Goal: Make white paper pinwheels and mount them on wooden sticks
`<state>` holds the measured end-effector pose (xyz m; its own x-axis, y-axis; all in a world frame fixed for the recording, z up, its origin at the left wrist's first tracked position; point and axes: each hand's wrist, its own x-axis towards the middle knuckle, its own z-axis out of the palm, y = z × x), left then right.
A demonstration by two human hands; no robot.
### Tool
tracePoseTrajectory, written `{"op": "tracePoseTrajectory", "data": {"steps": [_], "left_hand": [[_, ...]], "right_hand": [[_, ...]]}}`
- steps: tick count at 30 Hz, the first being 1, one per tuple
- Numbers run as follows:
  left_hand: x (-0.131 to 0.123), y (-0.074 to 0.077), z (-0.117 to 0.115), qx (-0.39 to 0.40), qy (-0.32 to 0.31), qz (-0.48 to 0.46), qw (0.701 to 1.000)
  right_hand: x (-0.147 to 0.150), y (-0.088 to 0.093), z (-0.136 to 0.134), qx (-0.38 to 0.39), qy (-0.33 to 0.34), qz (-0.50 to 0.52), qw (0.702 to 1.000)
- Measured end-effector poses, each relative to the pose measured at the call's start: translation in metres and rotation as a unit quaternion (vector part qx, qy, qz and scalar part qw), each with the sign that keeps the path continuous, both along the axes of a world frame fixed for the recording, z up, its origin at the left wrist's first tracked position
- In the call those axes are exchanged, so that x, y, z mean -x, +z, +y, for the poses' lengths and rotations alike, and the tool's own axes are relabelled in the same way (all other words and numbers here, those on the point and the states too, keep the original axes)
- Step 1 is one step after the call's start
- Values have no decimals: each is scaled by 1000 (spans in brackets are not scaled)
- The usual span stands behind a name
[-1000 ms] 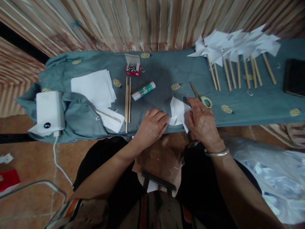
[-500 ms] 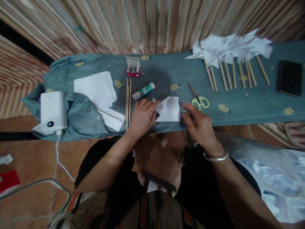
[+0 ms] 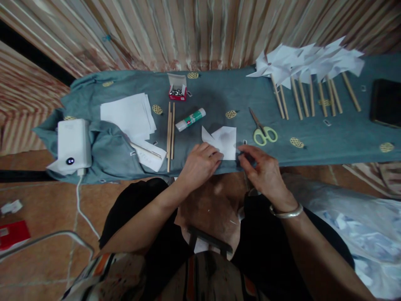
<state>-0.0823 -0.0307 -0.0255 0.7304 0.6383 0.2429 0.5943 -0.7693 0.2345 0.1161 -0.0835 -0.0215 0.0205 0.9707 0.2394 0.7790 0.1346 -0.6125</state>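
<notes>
A white square of paper (image 3: 228, 140), cut in from its corners, lies at the front edge of the cloth-covered table. One pointed flap stands up at its upper left. My left hand (image 3: 202, 163) is closed over the lower left part of the sheet, fingers bent and pressed onto it; what lies under the fingertips is hidden. Just off the sheet's right edge is my right hand (image 3: 263, 169), thumb and forefinger apart with nothing visible between them. A glue stick (image 3: 190, 120) lies above my left hand, and green-handled scissors (image 3: 264, 133) lie beyond my right.
Wooden sticks (image 3: 171, 133) and an open box of metal pins (image 3: 177, 93) are to the left, with stacked paper (image 3: 125, 115), a pen (image 3: 145, 149) and a white device (image 3: 73, 144). Several paper pinwheels (image 3: 310, 62) lie at the back right, near a dark phone (image 3: 387, 102).
My left hand has shifted down and right, from the upper left flap to the sheet's lower left. The flap now stands uncovered. My right hand stays close to the right edge.
</notes>
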Motion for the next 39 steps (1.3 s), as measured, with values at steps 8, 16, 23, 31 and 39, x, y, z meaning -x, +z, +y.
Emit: {"op": "tracePoseTrajectory", "data": {"steps": [8,16,23,31,39], "left_hand": [[-3,0,-1,-10,4,12,1000],[0,0,-8,17,-12,-47,999],[3,-2,-14,41,-35,-62,997],[3,-3,-14,55,-29,-58,996],[2,-2,-18,76,-7,-74,994]], "right_hand": [[0,1,-2,-3,4,21,1000],[-3,-7,0,27,18,170,985],[-3,-10,6,63,31,262,963],[0,-10,9,72,32,252,965],[9,-12,13,45,-10,183,982]]}}
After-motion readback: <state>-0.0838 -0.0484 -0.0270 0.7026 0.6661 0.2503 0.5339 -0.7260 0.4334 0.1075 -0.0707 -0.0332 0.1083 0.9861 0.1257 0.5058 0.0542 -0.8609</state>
